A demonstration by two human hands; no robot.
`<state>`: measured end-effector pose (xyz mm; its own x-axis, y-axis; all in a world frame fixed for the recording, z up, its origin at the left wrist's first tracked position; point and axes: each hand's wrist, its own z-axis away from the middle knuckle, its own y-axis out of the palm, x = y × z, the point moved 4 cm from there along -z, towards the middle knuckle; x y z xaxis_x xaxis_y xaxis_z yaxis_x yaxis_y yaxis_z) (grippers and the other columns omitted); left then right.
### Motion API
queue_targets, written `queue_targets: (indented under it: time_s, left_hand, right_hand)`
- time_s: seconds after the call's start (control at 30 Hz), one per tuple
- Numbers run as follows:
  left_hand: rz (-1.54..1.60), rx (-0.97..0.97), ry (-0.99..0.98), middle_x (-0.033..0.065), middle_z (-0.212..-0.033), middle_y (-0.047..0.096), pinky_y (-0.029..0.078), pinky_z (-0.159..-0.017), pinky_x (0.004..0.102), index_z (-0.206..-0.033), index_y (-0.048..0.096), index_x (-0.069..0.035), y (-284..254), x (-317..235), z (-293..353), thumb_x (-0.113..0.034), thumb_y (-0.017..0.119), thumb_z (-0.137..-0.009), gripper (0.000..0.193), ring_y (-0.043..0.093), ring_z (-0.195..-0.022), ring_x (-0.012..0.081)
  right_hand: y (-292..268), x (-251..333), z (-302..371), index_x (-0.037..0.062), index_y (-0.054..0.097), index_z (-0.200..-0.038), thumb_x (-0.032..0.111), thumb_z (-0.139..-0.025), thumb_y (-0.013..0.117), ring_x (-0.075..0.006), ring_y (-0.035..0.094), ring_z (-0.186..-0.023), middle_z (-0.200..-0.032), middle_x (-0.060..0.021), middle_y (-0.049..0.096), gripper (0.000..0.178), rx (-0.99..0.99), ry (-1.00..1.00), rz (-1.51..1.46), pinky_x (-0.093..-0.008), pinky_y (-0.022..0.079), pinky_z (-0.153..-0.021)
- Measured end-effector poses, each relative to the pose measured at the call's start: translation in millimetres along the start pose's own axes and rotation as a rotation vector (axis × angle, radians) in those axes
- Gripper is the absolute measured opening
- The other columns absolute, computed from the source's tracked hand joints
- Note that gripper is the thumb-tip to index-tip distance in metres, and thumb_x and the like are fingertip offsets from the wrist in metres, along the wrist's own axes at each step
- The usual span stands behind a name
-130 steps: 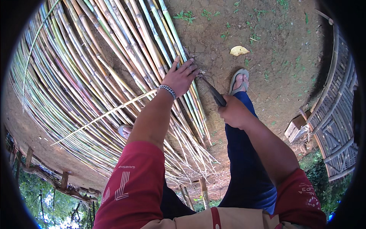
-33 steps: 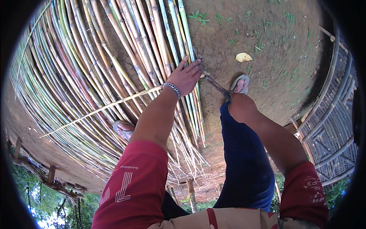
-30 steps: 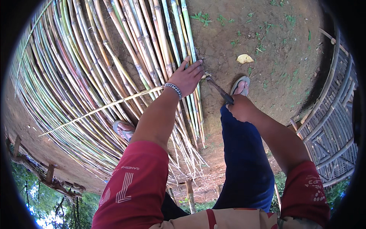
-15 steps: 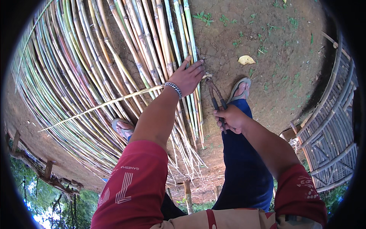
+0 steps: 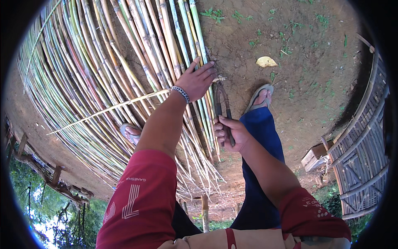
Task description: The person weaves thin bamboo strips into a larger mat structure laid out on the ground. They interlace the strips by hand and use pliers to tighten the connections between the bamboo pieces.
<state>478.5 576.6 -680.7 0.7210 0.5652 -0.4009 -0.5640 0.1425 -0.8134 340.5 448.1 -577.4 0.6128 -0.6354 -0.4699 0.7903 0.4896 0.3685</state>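
Observation:
My left hand lies palm down with fingers stretched over the rightmost of many long bamboo poles, which lie side by side on the ground. Beneath its wrist runs a pale split cross strip laid across the poles. Just beyond those fingers the strip's end sticks out past the last pole. My right hand is closed round the dark handles of a pair of long metal pincers. Their jaws are at the strip's end; whether they grip it I cannot tell.
My sandalled feet stand apart, the left foot among the poles, the right foot on bare soil. A yellow leaf lies beyond. At right are a slatted bamboo panel and a wooden box. Short wooden posts stand nearby.
The pincers' handles have swung left, closer to the poles, with my right hand and forearm. My left hand keeps its place on the poles while the whole view shifts slightly.

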Motion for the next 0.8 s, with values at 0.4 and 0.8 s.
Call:
queue_targets:
  time_s: [0.4,0.8]
  left_hand:
    - [0.0,0.057,-0.055,-0.0048,-0.153,0.046,0.002,-0.127,0.051,-0.147,0.049,-0.019,-2.9,-2.3,-4.4,-0.035,0.045,-0.103,0.047,0.026,-0.151,0.0148]
    - [0.024,0.083,-0.082,-0.0041,-0.153,0.047,0.002,-0.127,0.051,-0.145,0.051,-0.018,-1.5,-4.3,-4.0,-0.037,0.049,-0.101,0.048,0.024,-0.152,0.0154]
  right_hand:
    - [12.5,-0.5,3.5,0.0115,0.061,-0.103,0.039,-0.101,0.058,-0.0117,0.053,-0.065,-0.077,0.0032,0.059,0.028,0.2,-0.004,-0.192,-0.0259,0.043,-0.058]
    - [11.3,16.1,19.3,0.0089,0.058,-0.103,0.033,-0.102,0.058,-0.0161,0.06,-0.064,-0.078,-0.0022,0.061,0.024,0.004,0.058,-0.038,-0.0326,0.053,-0.058]
